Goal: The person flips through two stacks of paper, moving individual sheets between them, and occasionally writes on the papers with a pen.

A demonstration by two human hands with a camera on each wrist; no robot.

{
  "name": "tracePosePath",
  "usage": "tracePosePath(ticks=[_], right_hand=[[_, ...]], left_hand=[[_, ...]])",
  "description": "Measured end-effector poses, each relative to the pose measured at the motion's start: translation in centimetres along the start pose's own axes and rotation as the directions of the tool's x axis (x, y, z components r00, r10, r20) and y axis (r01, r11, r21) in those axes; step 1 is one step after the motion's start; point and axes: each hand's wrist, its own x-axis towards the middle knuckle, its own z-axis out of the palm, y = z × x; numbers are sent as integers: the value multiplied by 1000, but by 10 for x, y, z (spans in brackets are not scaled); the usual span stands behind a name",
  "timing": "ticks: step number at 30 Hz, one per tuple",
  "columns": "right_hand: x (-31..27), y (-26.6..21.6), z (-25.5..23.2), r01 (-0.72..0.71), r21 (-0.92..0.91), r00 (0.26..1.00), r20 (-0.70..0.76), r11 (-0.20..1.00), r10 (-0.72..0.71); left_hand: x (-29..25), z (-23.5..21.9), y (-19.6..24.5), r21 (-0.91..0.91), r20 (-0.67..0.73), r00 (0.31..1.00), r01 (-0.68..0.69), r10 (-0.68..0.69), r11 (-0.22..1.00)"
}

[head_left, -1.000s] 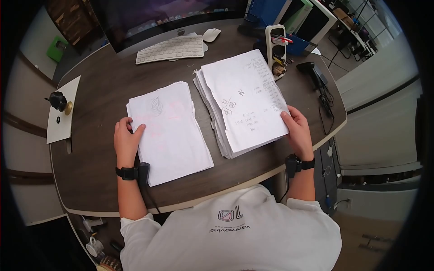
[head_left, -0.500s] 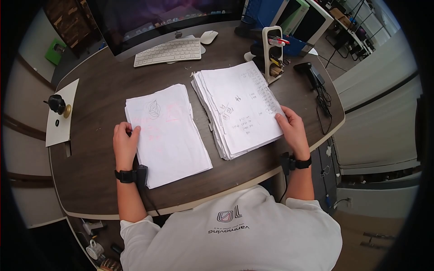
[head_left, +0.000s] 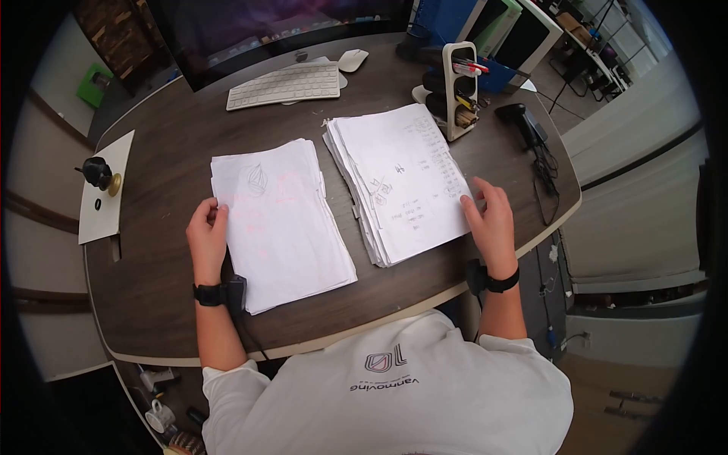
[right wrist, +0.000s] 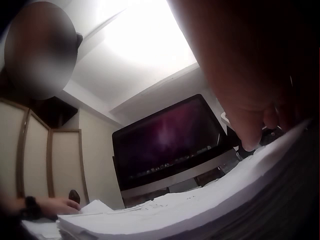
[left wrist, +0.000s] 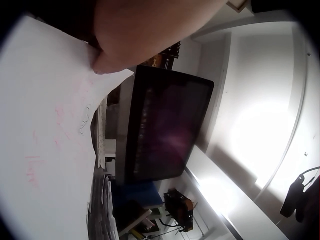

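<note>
Two stacks of white paper lie side by side on the dark desk (head_left: 152,280). At the left edge of the thinner left stack (head_left: 284,235), my left hand (head_left: 206,236) rests with loosely bent fingers, its thumb along the edge. Faint pink marks and a pencil drawing show on that top sheet. My right hand (head_left: 493,227) is beside the thicker right stack (head_left: 406,189), thumb tip at its right edge and fingers spread away from the paper. Handwriting covers part of this stack's top sheet. In the right wrist view the right hand (right wrist: 250,115) overlaps the stack's far edge.
Behind the stacks are a keyboard (head_left: 284,86), a mouse (head_left: 353,60) and a monitor (head_left: 288,30). A pen holder (head_left: 449,91) stands behind the right stack, with a black corded scanner-like device (head_left: 523,125) to its right. A white board (head_left: 102,205) bearing a small black object is far left.
My left thumb has drawn back from over the left stack to its edge. The right hand has loosened from the right stack's edge, its fingers now apart from the paper. The right stack has shifted slightly left.
</note>
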Motion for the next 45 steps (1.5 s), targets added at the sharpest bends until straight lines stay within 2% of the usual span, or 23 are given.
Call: tracePosePath(ticks=[1,3,5,6,8,9,11,15,17,18,19,22,25,27,28,29,31,33,34,35,38,40,45], right_hand=[[1,-5,-1,2,3,1000,1,1000,-2],[1,-21,-3,192,-20,965,-177,981,-192],[-8,-57,-10,75,320,997,-10,944,-76],[-14,-75,-12,38,445,993,87,895,-86],[-28,-94,-2,-32,604,956,252,797,-153],[-31,-103,4,-53,635,923,325,770,-204],[-35,-124,13,-87,628,891,397,774,-222],[-37,-148,32,-16,611,854,420,792,-307],[-40,-151,45,-122,632,799,520,765,-302],[-43,-153,49,-196,628,792,554,754,-255],[-43,-153,49,-192,631,787,557,752,-266],[-42,-149,47,-214,627,800,553,749,-234],[-42,-142,42,-191,636,843,496,748,-206],[-41,-133,42,-132,678,918,359,723,-169],[-41,-124,42,-180,712,921,365,678,-138],[-37,-117,36,-182,704,923,363,686,-127],[-22,-101,22,-433,731,874,484,528,46],[-4,-72,20,-376,784,922,368,494,118],[3,-56,16,-397,820,918,367,412,153],[11,-42,12,-396,824,918,346,405,194],[34,-8,1,-395,813,918,338,427,206],[45,9,0,-425,756,904,375,497,204],[66,20,9,-451,649,881,435,613,188]], left_hand=[[0,-1,1,-19,7,1000,-2,2,1000],[2,-1,1,-37,14,1000,-3,4,999],[5,0,-4,-381,70,997,16,11,925],[6,0,-5,-379,75,997,13,16,925],[6,-3,-6,-588,98,995,84,-33,804],[6,-4,-6,-585,98,995,80,-28,807],[6,-6,-5,-748,162,986,152,-44,647],[3,-1,-6,-805,158,987,151,-37,574],[2,2,-4,-821,183,983,154,-2,549],[2,1,0,-823,211,977,161,29,544],[-1,1,6,-823,201,979,156,22,546],[-4,0,17,-861,247,969,220,-2,458],[0,-2,-1,-855,280,960,237,27,461],[-1,-1,-1,-856,250,968,216,10,470],[-1,-1,3,-853,210,978,187,-7,487],[0,-1,4,-856,221,975,195,-3,478],[3,-1,3,-803,152,985,169,-78,571],[7,-1,0,-781,114,988,153,-102,606],[8,-3,-4,-756,115,986,165,-120,633],[9,-3,-8,-731,114,984,178,-139,659],[8,-1,-5,-734,96,985,169,-147,658],[8,0,-4,-733,91,985,165,-145,660],[8,0,-4,-726,108,984,175,-141,665]])
